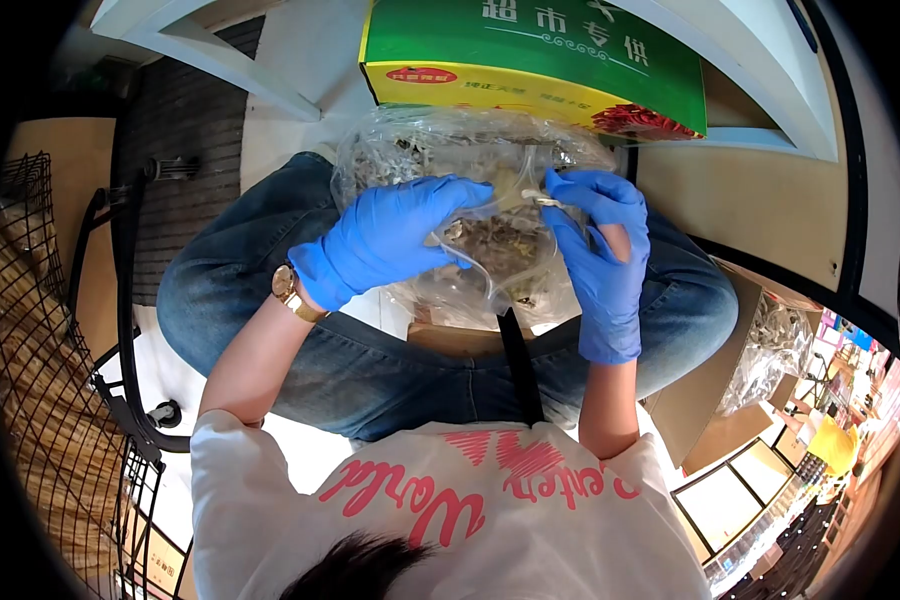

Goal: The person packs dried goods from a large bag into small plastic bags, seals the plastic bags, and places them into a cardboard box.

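Note:
Both hands wear blue gloves, the right one torn at the palm side so that skin shows. My left hand (395, 230) is closed on the edge of a small clear plastic bag (480, 275), keeping its mouth spread. At the other side of that mouth, my right hand (600, 225) pinches a small pale dried piece (545, 200) between thumb and fingers. Beneath both hands lies a large clear plastic bag (370, 150) filled with greyish-brown dried bits, whose kind I cannot make out. The lower fingers of my left hand are partly behind the small bag.
A green and yellow box (530, 65) stands just beyond the large bag. White furniture legs (240, 70) frame the far side. To the left is a black wire cart (45, 380); to the right, an open cardboard box (715, 380) with clear plastic (775, 350) in it.

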The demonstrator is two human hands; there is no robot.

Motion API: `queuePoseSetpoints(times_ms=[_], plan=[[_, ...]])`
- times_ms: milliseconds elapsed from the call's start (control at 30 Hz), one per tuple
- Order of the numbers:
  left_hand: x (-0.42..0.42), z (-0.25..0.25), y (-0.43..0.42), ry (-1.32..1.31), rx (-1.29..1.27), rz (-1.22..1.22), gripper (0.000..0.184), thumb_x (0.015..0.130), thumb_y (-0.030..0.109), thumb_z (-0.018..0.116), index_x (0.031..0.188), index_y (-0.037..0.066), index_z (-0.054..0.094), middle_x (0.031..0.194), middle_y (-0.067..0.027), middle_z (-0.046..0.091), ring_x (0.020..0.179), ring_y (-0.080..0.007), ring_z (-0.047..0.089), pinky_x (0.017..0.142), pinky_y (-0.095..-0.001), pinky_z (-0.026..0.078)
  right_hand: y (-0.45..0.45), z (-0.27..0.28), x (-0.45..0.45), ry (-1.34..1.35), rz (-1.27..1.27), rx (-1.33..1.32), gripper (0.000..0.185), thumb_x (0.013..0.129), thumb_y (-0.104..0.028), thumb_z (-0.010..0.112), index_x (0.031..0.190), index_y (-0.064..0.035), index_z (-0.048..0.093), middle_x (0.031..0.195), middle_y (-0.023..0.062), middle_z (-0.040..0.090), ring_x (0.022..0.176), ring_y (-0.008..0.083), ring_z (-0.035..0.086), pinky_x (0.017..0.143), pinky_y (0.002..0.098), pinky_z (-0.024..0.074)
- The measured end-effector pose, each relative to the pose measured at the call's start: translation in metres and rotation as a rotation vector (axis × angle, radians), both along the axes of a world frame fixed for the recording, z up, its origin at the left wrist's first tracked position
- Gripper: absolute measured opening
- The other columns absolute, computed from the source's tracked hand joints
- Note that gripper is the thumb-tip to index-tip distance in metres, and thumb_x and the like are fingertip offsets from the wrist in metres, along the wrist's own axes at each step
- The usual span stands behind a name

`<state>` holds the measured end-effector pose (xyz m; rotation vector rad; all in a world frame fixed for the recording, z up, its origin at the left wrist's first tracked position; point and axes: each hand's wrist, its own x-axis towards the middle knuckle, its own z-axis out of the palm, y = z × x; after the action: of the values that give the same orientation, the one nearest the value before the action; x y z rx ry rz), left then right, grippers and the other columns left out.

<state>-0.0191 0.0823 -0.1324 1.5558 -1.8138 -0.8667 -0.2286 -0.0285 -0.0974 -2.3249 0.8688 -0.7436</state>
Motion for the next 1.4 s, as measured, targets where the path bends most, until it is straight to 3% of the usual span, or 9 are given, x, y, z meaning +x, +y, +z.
queuePoseSetpoints(times_ms=[200,333,500,567,633,900,1133,1233,1400], plan=[[0.005,0.000,-0.002,0.019,0.036,0.097,0.061,0.071,0.019,0.080,0.125,0.009,0.053,0.124,-0.0090,0.060,0.109,-0.0291,0.060,0.091,-0.0352,0.049,0.000,0.011,-0.012,-0.077,0.152,0.173,0.037,0.065,0.001,0.076,0.100,-0.0082,0.071,0.103,0.0078,0.065,0.098,0.0228,0.059,0.087,0.0323,0.0450],[0.021,0.014,0.000,0.009,-0.003,0.178,0.061,0.072,0.016,0.079,0.126,0.007,0.053,0.126,-0.0104,0.060,0.112,-0.0234,0.060,0.093,-0.0319,0.047,-0.015,-0.007,-0.014,-0.184,-0.140,0.421,0.028,0.082,-0.001,0.064,0.110,-0.0038,0.067,0.111,0.0090,0.065,0.103,0.0200,0.059,0.091,0.0304,0.0465],[0.046,0.025,0.005,0.104,0.040,0.386,0.066,0.069,0.005,0.080,0.129,0.001,0.052,0.131,-0.0087,0.058,0.119,-0.0188,0.056,0.100,-0.0303,0.044,-0.038,-0.153,-0.022,0.267,-0.208,0.603,0.038,0.080,-0.021,0.071,0.116,-0.0105,0.065,0.115,0.0127,0.063,0.105,0.0276,0.061,0.091,0.0314,0.0474],[0.046,0.025,0.004,0.114,0.058,0.401,0.066,0.069,0.006,0.080,0.129,0.000,0.052,0.130,-0.0090,0.058,0.119,-0.0184,0.056,0.099,-0.0298,0.044,-0.019,-0.235,-0.030,0.519,0.111,0.236,0.055,0.078,-0.025,0.073,0.129,-0.0153,0.055,0.126,0.0139,0.057,0.110,0.0336,0.058,0.096,0.0343,0.0465],[0.046,0.022,0.003,0.117,0.081,0.430,0.066,0.069,0.006,0.080,0.128,0.000,0.052,0.130,-0.0093,0.058,0.119,-0.0181,0.056,0.099,-0.0294,0.044,0.017,-0.264,-0.028,0.777,0.362,0.369,0.070,0.078,-0.022,0.071,0.141,-0.0206,0.040,0.137,0.0143,0.048,0.114,0.0392,0.054,0.103,0.0450,0.0403],[0.042,0.027,-0.009,-0.104,0.048,0.367,0.068,0.062,0.019,0.087,0.122,0.007,0.057,0.115,-0.0107,0.065,0.105,-0.0235,0.064,0.088,-0.0311,0.050,0.106,-0.394,-0.024,0.846,0.463,0.230,0.070,0.084,-0.013,0.055,0.148,-0.0213,0.028,0.136,0.0177,0.045,0.121,0.0399,0.044,0.102,0.0589,0.0325],[0.040,0.022,-0.014,-0.040,0.062,0.332,0.061,0.063,0.021,0.086,0.114,0.002,0.059,0.119,-0.0139,0.063,0.103,-0.0278,0.064,0.089,-0.0323,0.049,0.065,-0.340,-0.005,0.554,0.682,0.287,0.053,0.088,-0.015,0.050,0.140,-0.0172,0.044,0.137,0.0178,0.043,0.127,0.0405,0.037,0.108,0.0571,0.0250],[0.042,0.023,-0.015,-0.062,0.056,0.310,0.059,0.072,0.020,0.079,0.123,0.005,0.055,0.118,-0.0118,0.063,0.105,-0.0285,0.063,0.088,-0.0319,0.050,0.063,-0.337,0.001,0.728,0.874,0.095,0.053,0.085,-0.025,0.056,0.137,-0.0177,0.047,0.141,0.0182,0.040,0.128,0.0429,0.033,0.109,0.0568,0.0216],[0.042,0.023,-0.017,-0.034,0.063,0.344,0.054,0.065,0.020,0.086,0.108,0.001,0.059,0.119,-0.0150,0.063,0.104,-0.0274,0.063,0.090,-0.0325,0.049,0.107,-0.358,0.003,0.940,0.541,0.421,0.063,0.074,-0.039,0.063,0.133,-0.0201,0.050,0.139,0.0162,0.042,0.130,0.0425,0.030,0.106,0.0597,0.0222]])
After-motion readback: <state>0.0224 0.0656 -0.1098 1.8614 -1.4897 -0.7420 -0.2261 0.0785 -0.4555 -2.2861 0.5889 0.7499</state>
